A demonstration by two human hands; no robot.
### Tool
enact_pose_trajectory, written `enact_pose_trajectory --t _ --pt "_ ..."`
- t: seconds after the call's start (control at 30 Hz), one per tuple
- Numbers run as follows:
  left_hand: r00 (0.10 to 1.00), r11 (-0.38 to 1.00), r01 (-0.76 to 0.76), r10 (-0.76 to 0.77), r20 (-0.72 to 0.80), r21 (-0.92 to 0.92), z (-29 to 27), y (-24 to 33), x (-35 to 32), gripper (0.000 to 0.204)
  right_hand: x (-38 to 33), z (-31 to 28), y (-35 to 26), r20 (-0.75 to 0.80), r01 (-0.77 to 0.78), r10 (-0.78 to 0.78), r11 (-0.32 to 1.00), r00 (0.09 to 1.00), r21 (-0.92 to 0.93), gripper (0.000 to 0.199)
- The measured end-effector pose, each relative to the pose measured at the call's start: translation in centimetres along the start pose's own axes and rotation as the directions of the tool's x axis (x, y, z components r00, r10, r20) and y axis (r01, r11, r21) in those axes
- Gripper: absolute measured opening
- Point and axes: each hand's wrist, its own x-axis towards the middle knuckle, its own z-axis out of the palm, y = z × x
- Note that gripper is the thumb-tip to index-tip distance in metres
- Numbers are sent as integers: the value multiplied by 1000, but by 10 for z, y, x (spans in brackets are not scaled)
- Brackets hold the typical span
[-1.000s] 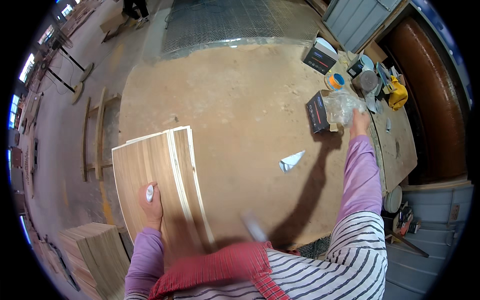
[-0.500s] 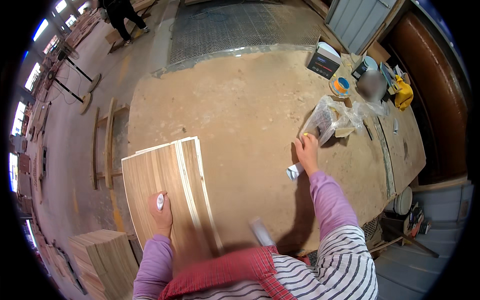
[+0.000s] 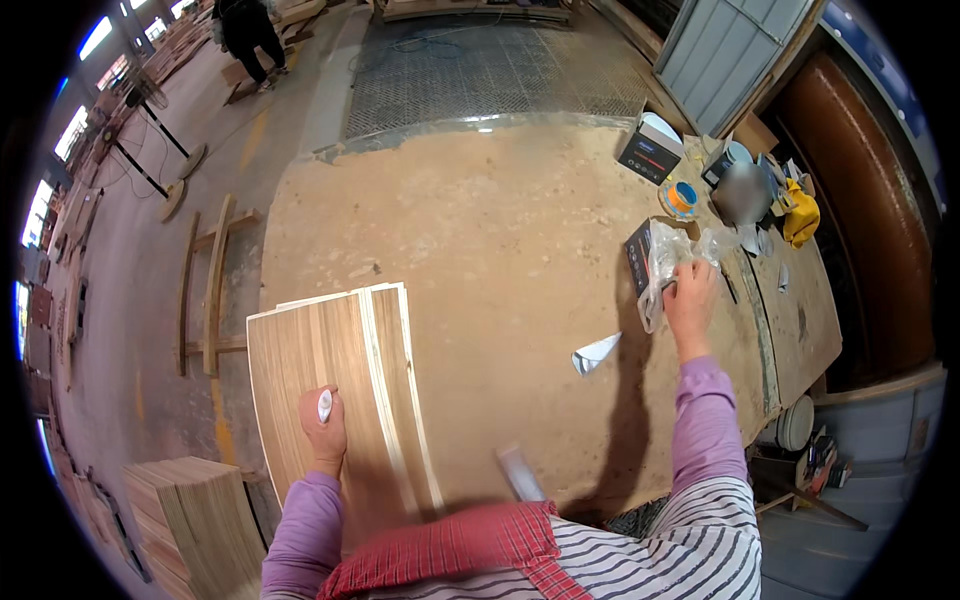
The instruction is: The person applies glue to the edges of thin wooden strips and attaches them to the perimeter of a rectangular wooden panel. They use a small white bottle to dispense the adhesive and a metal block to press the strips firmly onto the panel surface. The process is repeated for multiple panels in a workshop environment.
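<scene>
My left hand (image 3: 323,430) is closed round a small white object with a rounded end (image 3: 324,405); the rest of it is hidden in the fist. Beneath that hand lies a stack of wood-grain panels (image 3: 310,350) at the left of the worktable. On the right, my right hand (image 3: 692,305) pinches a transparent plastic bag (image 3: 662,265) that spills from an open black box (image 3: 637,258). Whether its fingers also hold something inside the bag is hidden. A folded white-grey sheet (image 3: 596,353) rests on the tabletop, left of my right hand.
On the far right of the worktable (image 3: 480,220) stand another black box (image 3: 650,150), an orange-and-blue tape roll (image 3: 680,198) and a yellow cloth (image 3: 801,214). More panels (image 3: 195,515) are piled below left. A person (image 3: 250,40) stands far off at upper left.
My right hand has moved right with the bag's edge, drawing the plastic toward the box, whose dark side now shows. The folded sheet is now fully uncovered. My left hand stays put.
</scene>
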Motion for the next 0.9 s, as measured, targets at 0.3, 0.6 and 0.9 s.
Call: enact_pose_trajectory --t 0.3,0.6,0.9 --pt "998 997 1 -6 58 71 -2 -2 -2 11 32 105 119 769 -684 417 728 485 37 16" --pt "996 966 -85 75 47 245 3 -16 -9 16 42 150 119 852 -81 309 949 424 -304 27" --pt "999 988 -22 15 50 150 6 -3 -7 17 61 172 81 819 -144 219 975 531 -168 26"
